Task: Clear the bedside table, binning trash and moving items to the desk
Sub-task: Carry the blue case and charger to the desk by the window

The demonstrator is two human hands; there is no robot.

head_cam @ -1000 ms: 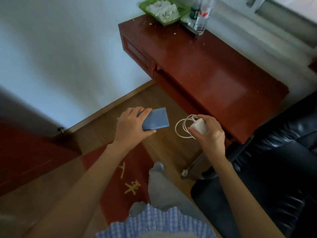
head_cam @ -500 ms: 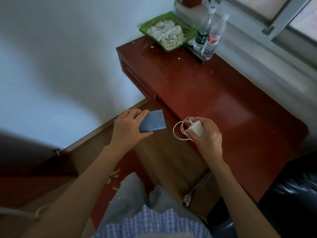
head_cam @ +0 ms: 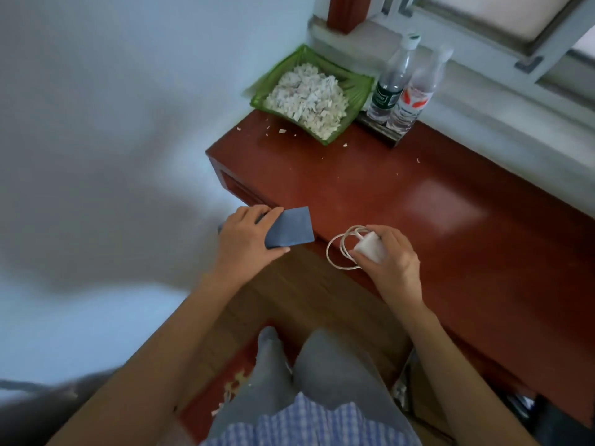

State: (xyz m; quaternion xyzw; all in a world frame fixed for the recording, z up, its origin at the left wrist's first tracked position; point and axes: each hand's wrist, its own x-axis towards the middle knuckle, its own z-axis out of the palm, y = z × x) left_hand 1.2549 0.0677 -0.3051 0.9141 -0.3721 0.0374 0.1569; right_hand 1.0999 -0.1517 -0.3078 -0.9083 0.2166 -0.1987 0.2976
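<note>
Hands are hovering at the desk's [head_cam: 418,201] front edge, each one carrying something. The left hand [head_cam: 248,235] is gripping a flat blue case [head_cam: 291,227], fingers curled over its top and thumb pressed beneath; its long axis is pointing right and slightly away, toward the desk's front left corner, which its free end is overlapping. The right hand [head_cam: 391,255] is pinching a white charger [head_cam: 370,247] between thumb and curled fingers, its coiled cable [head_cam: 338,252] dangling to the left over the front edge. The right hand is already sitting above the desktop, so it seems nearer to a set-down. A green tray [head_cam: 354,86] and two bottles [head_cam: 402,88] are occupying the back left corner.
</note>
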